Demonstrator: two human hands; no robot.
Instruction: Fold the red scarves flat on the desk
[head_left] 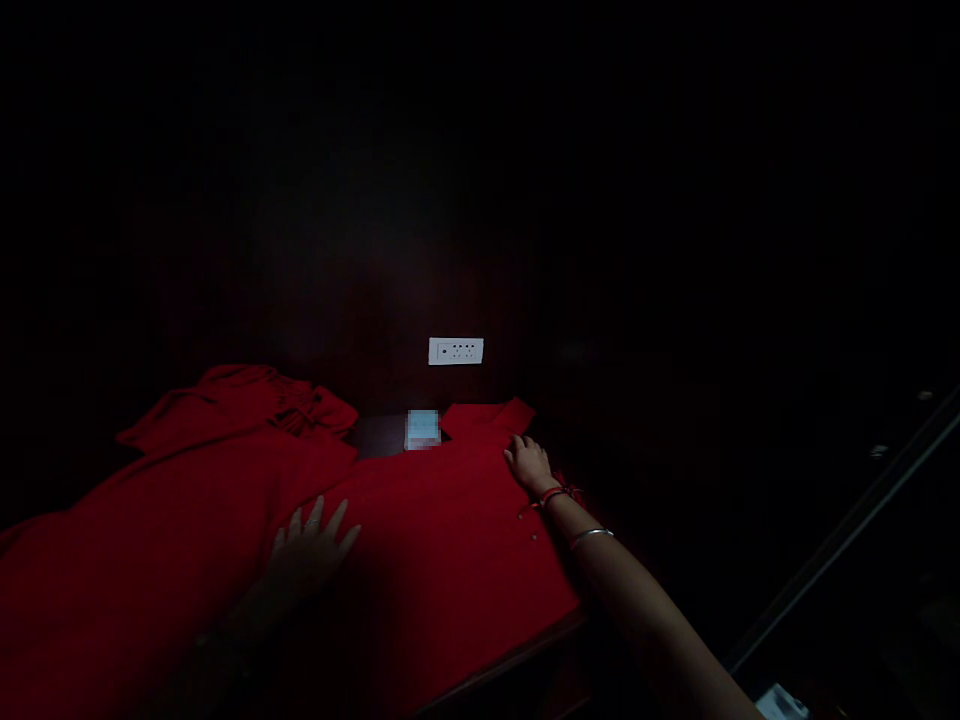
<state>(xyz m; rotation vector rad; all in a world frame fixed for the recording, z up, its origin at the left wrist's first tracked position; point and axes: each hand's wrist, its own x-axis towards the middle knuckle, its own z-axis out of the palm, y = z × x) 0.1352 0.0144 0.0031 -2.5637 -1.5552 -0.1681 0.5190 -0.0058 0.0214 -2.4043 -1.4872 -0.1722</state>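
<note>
A wide red cloth [442,540] lies spread over a dark table, mostly smooth in the middle. My left hand [311,545] rests on it in shadow, palm down with the fingers apart. Farther off, near the cloth's right edge, my right hand [529,465] lies on the fabric, its fingers slightly bent and apart. Neither hand visibly grips the cloth. Just beyond the right hand is a folded-looking strip of the same red fabric [480,417]. At the far left the cloth is bunched in loose folds.
A small pale blue item [423,428], blurred out, sits on the dark tabletop [379,436] behind the cloth. A white socket panel [456,351] is on the dark wall. A slanting edge [817,570] runs along the right, with a whitish object [781,702] below it.
</note>
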